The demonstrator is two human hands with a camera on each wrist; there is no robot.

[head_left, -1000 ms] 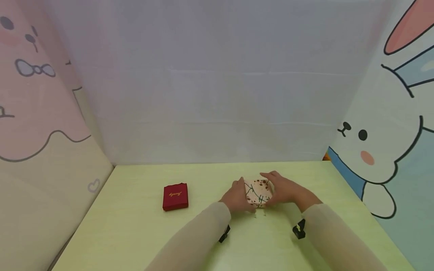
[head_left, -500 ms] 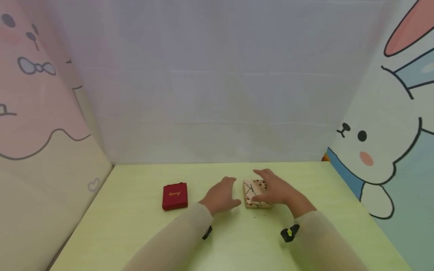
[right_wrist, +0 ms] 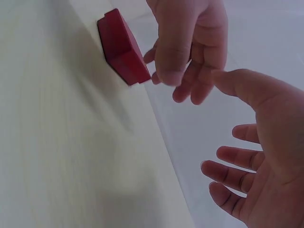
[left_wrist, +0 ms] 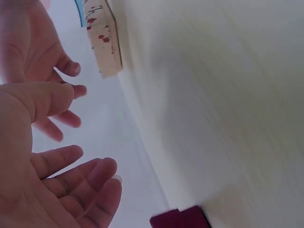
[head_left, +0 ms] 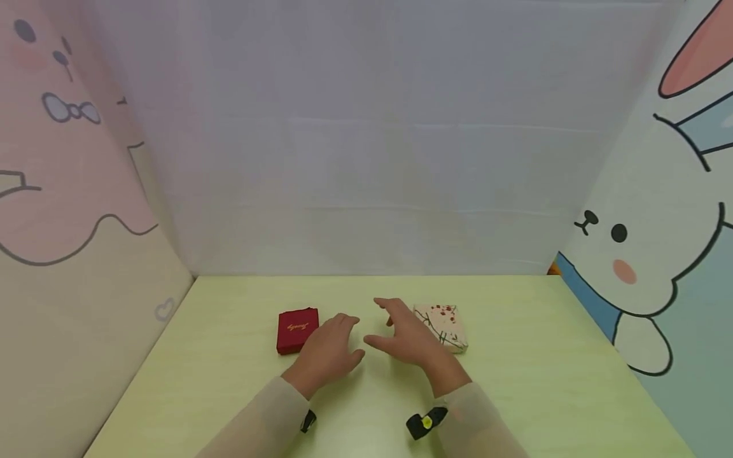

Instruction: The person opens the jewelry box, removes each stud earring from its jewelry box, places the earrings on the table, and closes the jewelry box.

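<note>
A small dark red box point(head_left: 293, 337) with gold lettering lies on the table at the left. My left hand point(head_left: 328, 353) hovers at its right side and overlaps the box's edge in the head view; its fingers are spread and hold nothing. To the right lies a flat cream box point(head_left: 450, 326) with a branch and red blossom pattern. My right hand point(head_left: 411, 340) is in the air just left of that box, hiding part of its left side, fingers loosely extended. The right wrist view shows the red box point(right_wrist: 121, 45) apart from my right hand point(right_wrist: 266, 156).
The pale yellow-green table point(head_left: 366, 413) meets a whitish curtain point(head_left: 366, 159) at the back. Printed panels stand at both sides, with a rabbit point(head_left: 658, 254) on the right one. Each wrist carries a small black device point(head_left: 426, 423) on a strap.
Both hands have let go of the cream box and moved left, the left hand up to the red box. The cream box stays on the table in about the same place.
</note>
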